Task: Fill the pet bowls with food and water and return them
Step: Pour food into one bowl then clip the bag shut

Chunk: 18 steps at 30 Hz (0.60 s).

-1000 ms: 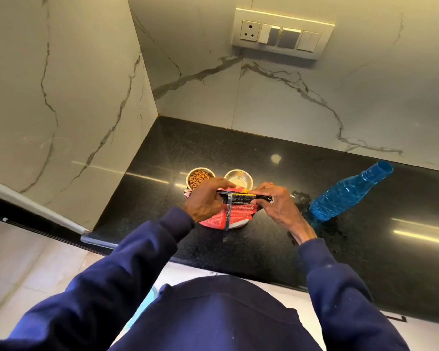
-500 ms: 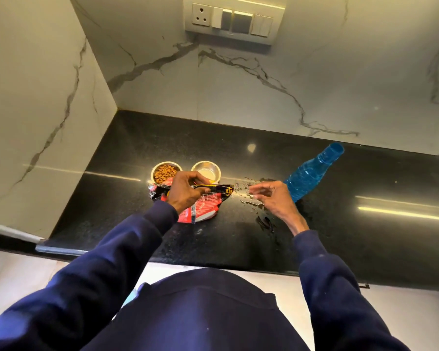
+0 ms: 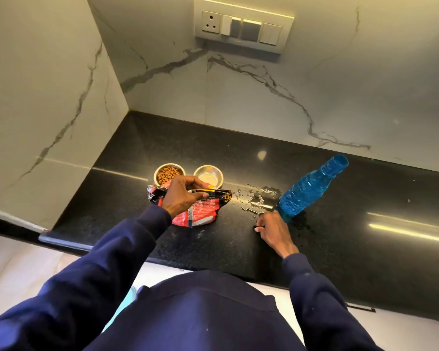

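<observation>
Food bowl [image 3: 169, 173] holds kibble. Water bowl [image 3: 208, 175] stands just beside it; its contents are unclear. Both sit on the black countertop [image 3: 127, 198], directly behind the food bag [image 3: 200, 209].

Probable step: secure the bag, then take the bottle [image 3: 307, 191]. Keep the bag mouth folded. Lift the uncapped bottle by its body, clear of the spilled water [image 3: 254, 201].

Left hand [image 3: 181, 195] pinches the bag's top edge. Right hand [image 3: 271, 228] sits at the bottle's base; whether it grips cannot be determined.

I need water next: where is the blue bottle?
Head view: the blue bottle stands on the black counter, right of the food bag, beyond the spilled water, its base by the right hand.
</observation>
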Available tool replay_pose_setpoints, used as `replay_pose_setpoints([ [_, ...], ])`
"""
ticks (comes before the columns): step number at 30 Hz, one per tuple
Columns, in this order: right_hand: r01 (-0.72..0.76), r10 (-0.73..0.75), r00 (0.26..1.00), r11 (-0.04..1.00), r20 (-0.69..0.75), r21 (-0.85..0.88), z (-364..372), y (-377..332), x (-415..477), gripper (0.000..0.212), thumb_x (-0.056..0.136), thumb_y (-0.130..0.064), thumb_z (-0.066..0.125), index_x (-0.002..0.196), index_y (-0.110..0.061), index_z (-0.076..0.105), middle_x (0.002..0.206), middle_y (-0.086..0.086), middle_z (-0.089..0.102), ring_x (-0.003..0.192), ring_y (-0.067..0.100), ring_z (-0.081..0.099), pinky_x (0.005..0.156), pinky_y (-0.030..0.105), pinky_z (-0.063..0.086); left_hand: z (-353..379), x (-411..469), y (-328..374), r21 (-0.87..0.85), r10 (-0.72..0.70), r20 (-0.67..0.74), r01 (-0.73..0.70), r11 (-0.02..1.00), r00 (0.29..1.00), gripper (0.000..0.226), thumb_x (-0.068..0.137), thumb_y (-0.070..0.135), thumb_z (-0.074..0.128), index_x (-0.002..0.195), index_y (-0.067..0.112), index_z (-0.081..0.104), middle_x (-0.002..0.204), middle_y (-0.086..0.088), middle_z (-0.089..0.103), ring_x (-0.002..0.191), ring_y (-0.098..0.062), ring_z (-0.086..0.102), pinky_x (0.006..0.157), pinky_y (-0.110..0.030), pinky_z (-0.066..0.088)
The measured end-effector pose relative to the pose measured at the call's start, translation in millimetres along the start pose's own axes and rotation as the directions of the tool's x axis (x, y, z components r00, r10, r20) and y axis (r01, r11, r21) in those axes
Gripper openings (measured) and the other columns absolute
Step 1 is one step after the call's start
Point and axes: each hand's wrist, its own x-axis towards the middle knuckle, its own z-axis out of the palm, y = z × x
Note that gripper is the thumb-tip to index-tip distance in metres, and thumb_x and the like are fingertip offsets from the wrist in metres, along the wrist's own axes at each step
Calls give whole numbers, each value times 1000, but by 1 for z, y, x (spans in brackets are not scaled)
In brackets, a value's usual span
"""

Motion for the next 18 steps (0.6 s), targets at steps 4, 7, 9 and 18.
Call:
replay_pose_setpoints([
  [4, 15, -28, 999, 958, 40, 287, -12, -16, 12, 10, 85, -25, 79, 92, -21, 73, 89, -6, 68, 87, 10, 63, 75, 27, 54, -1, -2, 2, 6, 3, 3, -3, 1000, 1000, 20, 77, 3, 83, 96, 9, 78, 100, 0, 77, 98, -7, 71, 83, -10, 52],
  [7, 34, -10, 999, 829, -45, 558, -39, -47, 15, 14, 85, -17, 79, 99, -16, 74, 86, -3, 73, 80, 12, 70, 74, 25, 57, -3, -3, 2, 2, 13, 5, -13, 1000, 1000, 19, 78, 3, 82, 96, 7, 78, 100, -3, 77, 97, -8, 71, 81, -9, 53],
  [9, 105, -11, 990, 720, -140, 686, -55, -68, 14, 15, 86, -15, 78, 99, -10, 75, 84, 3, 76, 76, 17, 73, 72, 25, 60, -4, -4, 3, 1, 21, 12, -21, 1000, 1000, 19, 78, 2, 82, 97, 5, 77, 99, -2, 76, 97, -6, 70, 80, -7, 52],
  [18, 323, -126, 936, 680, -329, 658, -86, -133, 11, 18, 84, -22, 81, 97, -11, 77, 92, -4, 77, 84, 7, 73, 74, 19, 57, -8, -1, -1, -4, 56, -8, -56, 998, 998, 19, 76, 3, 84, 93, 5, 79, 96, -2, 78, 93, -10, 74, 84, -20, 58],
])
